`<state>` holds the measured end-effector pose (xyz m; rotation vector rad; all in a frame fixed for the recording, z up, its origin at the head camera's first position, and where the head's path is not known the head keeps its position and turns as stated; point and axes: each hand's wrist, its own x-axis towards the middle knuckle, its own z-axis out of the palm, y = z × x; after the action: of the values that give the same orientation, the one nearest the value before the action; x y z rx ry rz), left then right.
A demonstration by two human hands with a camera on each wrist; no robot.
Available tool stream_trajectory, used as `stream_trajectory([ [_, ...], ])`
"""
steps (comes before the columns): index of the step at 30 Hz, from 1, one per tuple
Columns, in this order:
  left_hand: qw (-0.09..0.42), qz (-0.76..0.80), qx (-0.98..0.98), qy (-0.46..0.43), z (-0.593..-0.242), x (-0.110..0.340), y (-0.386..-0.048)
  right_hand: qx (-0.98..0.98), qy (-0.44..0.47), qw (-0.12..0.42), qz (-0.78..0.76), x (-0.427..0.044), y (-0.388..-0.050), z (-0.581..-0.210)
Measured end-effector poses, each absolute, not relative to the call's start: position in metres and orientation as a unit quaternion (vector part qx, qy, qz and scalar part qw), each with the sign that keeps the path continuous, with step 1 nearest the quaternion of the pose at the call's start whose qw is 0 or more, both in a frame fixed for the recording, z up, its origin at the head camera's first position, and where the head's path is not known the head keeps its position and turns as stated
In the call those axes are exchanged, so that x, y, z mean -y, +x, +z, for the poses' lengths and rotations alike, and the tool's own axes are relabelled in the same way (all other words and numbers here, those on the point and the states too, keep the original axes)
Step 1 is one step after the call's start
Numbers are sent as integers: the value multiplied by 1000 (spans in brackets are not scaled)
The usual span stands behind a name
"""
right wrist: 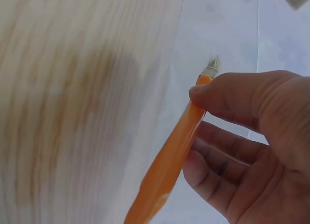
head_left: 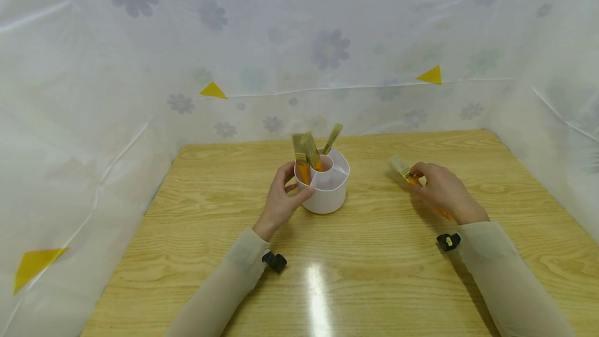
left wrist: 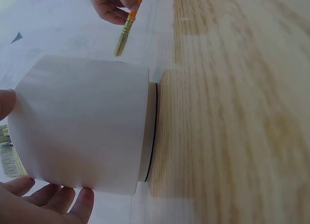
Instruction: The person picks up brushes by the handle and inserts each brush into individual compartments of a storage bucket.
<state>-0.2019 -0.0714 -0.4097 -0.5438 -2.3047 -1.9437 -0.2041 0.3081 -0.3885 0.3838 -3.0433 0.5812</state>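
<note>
A white round organizer with several compartments and a central ring stands upright on the wooden table. Several paintbrushes with orange handles lean in it, bristles up. My left hand holds its left side, thumb at the front and fingers round the wall; the left wrist view shows the fingertips on the white wall. Off to the right, my right hand pinches another paintbrush just above the table. Its orange handle lies between thumb and fingers in the right wrist view, bristles pointing away.
The wooden table reaches back to a translucent plastic curtain with flower prints and yellow triangles. More plastic sheeting hangs along the left and right sides. A small black device is worn at each wrist.
</note>
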Motion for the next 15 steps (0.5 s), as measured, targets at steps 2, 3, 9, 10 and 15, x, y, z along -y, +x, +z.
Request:
stream_trajectory([
  [2, 39, -633, 753, -176, -410, 71, -202, 974, 126, 18, 186, -307, -204, -388],
  [3, 39, -634, 752, -177, -410, 71, -202, 974, 127, 22, 187, -307, -205, -388],
  [9, 35, -640, 744, -188, -409, 72, -202, 969, 136, 44, 204, -305, -204, -387],
  [10, 31, -640, 744, -189, -405, 72, -200, 967, 137, 48, 207, -304, -204, -386],
  [15, 24, -637, 748, -186, -391, 71, -193, 963, 141, 65, 222, -301, -202, -382],
])
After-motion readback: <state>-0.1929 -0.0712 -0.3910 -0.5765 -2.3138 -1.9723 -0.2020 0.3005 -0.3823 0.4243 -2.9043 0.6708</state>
